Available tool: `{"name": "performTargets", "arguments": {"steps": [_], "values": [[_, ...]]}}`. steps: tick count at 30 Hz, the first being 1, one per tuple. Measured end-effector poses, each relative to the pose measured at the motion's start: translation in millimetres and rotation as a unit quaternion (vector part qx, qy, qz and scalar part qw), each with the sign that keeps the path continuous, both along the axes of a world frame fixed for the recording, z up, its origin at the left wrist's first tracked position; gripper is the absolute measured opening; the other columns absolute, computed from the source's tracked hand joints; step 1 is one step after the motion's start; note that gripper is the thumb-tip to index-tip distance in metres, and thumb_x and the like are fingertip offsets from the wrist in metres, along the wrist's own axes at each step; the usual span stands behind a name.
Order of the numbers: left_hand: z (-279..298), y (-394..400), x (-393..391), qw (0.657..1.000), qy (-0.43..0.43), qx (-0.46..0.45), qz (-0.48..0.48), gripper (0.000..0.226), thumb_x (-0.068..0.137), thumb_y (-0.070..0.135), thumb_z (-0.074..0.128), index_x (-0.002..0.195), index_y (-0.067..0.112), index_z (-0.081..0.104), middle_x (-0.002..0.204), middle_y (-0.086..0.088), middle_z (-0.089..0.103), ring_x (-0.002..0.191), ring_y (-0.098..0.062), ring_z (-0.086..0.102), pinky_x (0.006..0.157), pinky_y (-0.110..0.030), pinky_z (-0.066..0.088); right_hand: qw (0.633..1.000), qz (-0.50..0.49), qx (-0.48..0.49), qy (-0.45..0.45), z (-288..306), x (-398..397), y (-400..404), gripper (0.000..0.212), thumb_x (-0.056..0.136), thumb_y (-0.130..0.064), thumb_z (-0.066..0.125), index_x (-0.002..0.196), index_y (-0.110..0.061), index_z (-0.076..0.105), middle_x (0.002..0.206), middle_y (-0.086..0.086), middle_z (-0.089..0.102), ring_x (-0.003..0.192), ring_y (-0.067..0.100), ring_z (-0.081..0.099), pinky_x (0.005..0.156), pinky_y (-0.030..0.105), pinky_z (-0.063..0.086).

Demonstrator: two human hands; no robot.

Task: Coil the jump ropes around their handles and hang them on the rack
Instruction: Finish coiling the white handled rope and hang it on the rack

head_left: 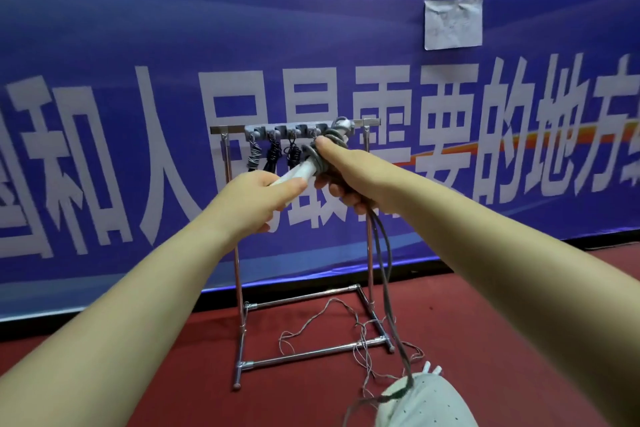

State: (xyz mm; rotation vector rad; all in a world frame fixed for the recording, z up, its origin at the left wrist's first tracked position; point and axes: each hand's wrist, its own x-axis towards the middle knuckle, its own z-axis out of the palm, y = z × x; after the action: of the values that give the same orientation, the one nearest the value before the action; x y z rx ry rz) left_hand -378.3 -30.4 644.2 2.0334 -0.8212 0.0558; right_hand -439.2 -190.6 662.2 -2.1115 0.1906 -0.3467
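Rope point(384, 263) hangs below right fingers point(346, 196).

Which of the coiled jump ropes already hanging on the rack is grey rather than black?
The leftmost hanging grey coiled rope, on the silver metal rack. The two black coiled ropes hang to its right, nearer the hands.

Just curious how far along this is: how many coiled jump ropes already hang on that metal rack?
3: a grey coiled rope leftmost, then two black ones; the hands may hide more.
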Motion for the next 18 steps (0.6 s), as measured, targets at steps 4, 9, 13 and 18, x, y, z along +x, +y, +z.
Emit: {"name": "performTargets", "arguments": {"steps": [4, 9, 13, 18], "values": [[-3.0, 3.1, 1.3, 0.999, -0.028, -0.008, -0.019, 0.019, 0.089, 0.043, 0.056, 0.092, 0.025, 0.056, 0.088, 0.0, 0.059, 0.079, -0.017, 0.057, 0.075, -0.035, 0.053, 0.996, -0.013, -0.039, -0.079, -0.6, 0.4, 6.1, 0.05, 0.096, -0.055, 0.033, 0.083, -0.014, 0.059, 0.064, 0.0, 0.04, 0.052, 0.012, 0.032, 0.046, 0.025, 0.027], [0.7, 11.2, 2.3, 0.972, 0.19, -0.015, -0.137, 0.047, 0.087, 0.052, 0.046, 0.106, 0.013, 0.063, 0.093, -0.008, 0.07, 0.074, -0.016, 0.064, 0.086, -0.044, 0.051, 0.99, 0.03, 0.019, -0.138, -7.3, 2.1, 7.6, 0.044, 0.098, -0.049, 0.035, 0.072, -0.018, 0.052, 0.061, -0.001, 0.038, 0.048, 0.011, 0.026, 0.046, 0.025, 0.021], [-7.8, 16.9, 1.6, 0.883, 0.37, -0.118, -0.265, 0.082, 0.075, 0.071, 0.027, 0.098, 0.006, 0.07, 0.084, -0.013, 0.07, 0.069, -0.024, 0.066, 0.071, -0.041, 0.053, 0.98, 0.079, 0.108, -0.145, -9.6, 2.4, 10.7, 0.045, 0.1, -0.043, 0.03, 0.066, -0.017, 0.043, 0.054, -0.006, 0.037, 0.044, 0.007, 0.026, 0.044, 0.02, 0.022], [-20.4, 3.2, -6.1, 0.807, 0.45, -0.208, -0.321, 0.091, 0.085, 0.074, 0.016, 0.081, 0.005, 0.074, 0.07, -0.006, 0.061, 0.052, -0.016, 0.055, 0.052, -0.029, 0.051, 0.973, 0.089, 0.142, -0.161, -9.9, 3.1, 15.6, 0.039, 0.1, -0.034, 0.029, 0.067, -0.017, 0.04, 0.05, -0.008, 0.035, 0.04, 0.004, 0.027, 0.041, 0.018, 0.023]]}}
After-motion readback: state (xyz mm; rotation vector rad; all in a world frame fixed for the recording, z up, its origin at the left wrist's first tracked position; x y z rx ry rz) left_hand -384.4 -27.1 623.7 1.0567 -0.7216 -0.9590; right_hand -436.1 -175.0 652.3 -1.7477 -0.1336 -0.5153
